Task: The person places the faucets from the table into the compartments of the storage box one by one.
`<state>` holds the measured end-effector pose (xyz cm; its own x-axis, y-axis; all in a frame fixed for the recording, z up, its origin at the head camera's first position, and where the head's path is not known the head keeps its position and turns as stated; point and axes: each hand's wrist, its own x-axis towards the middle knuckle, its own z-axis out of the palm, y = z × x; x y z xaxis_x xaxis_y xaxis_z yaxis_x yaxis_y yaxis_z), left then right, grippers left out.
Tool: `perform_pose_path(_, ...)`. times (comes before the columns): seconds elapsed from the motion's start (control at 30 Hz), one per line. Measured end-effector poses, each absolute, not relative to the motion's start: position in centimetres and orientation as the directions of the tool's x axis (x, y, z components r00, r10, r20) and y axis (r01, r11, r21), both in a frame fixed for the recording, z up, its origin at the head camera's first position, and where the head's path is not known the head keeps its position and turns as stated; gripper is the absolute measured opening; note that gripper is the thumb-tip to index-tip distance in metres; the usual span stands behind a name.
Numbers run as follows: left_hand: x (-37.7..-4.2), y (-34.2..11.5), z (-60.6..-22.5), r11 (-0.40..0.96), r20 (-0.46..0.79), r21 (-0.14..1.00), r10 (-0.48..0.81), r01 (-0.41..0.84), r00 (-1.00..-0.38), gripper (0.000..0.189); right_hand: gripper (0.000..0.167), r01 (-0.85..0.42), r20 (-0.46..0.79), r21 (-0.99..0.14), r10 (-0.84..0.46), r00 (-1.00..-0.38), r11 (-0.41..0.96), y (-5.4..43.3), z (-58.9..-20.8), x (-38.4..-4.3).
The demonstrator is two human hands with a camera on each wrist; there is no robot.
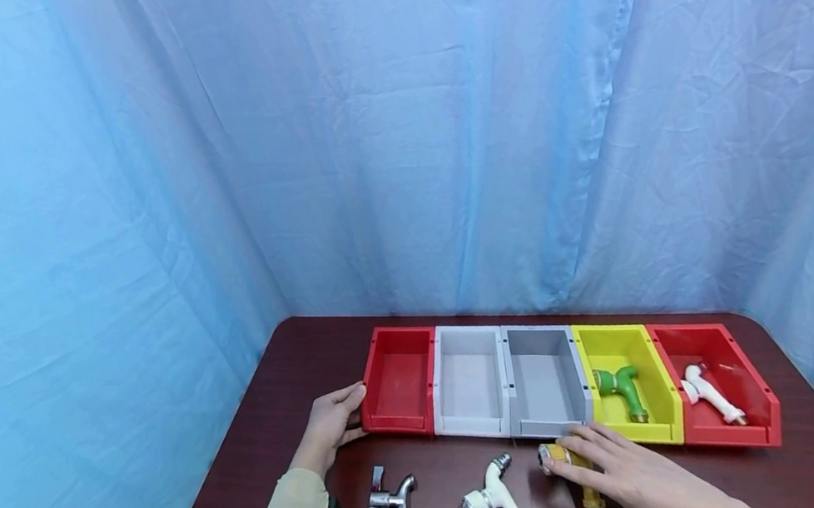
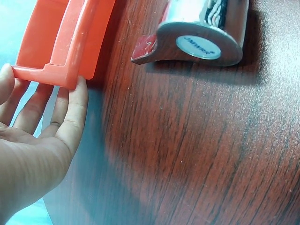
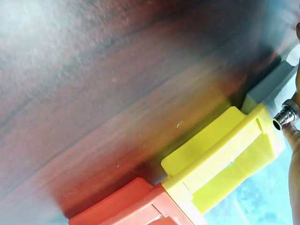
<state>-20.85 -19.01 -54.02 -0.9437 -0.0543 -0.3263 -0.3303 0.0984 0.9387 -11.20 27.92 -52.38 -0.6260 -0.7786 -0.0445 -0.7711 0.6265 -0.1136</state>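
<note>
My left hand (image 1: 332, 426) pinches the front left corner of the leftmost red bin (image 1: 400, 376), thumb above and fingers beneath; its rim (image 2: 72, 61) shows in the left wrist view. My right hand (image 1: 644, 478) holds a yellow tap (image 1: 556, 454) in front of the grey bin, fingers over its handle and thumb by its brass end. The tap's metal spout end (image 3: 285, 116) points out past the fingers in the right wrist view. A white tap (image 1: 501, 499) lies left of this hand. Nearer the left hand lies a chrome tap (image 1: 393, 503), its labelled round end (image 2: 199, 47) facing the left wrist camera.
A white bin (image 1: 469, 381), a grey bin (image 1: 542, 381), a yellow bin (image 1: 661, 401) and another red bin (image 1: 759, 406) continue the row. The yellow one contains a green tap (image 1: 626, 388), the right red one a white tap (image 1: 709, 394). Blue curtains (image 1: 401, 137) surround the table.
</note>
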Motion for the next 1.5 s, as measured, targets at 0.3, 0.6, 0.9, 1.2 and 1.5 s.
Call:
perform_pose_path(0.3,-20.8,-19.1,-53.9,0.095,-0.327,0.939,-0.051,-0.330,-0.944,0.061,0.104,-0.798,0.106,-0.005,-0.793,-0.600,0.603,28.2,-52.1,-11.9)
perform_pose_path(0.6,-20.8,-19.1,-53.9,0.100,-0.329,0.938,-0.050,-0.332,-0.943,0.060,0.108,-0.853,0.262,0.043,-0.830,-0.493,0.520,28.4,-52.2,-13.5)
perform_pose_path(0.9,-20.8,-19.1,-54.0,0.103,-0.328,0.938,-0.056,-0.332,-0.943,0.058,0.112,-0.848,0.282,0.070,-0.826,-0.488,0.525,28.0,-51.6,-14.6)
perform_pose_path(1.2,-20.9,-19.0,-54.0,0.099,-0.334,0.936,-0.059,-0.339,-0.941,0.057,0.114,-0.831,0.265,0.060,-0.811,-0.521,0.553,27.7,-51.3,-15.5)
perform_pose_path(1.5,-20.9,-19.0,-53.9,0.100,-0.336,0.935,-0.060,-0.340,-0.940,0.057,0.118,-0.799,0.266,0.078,-0.785,-0.560,0.596,27.6,-51.0,-16.6)
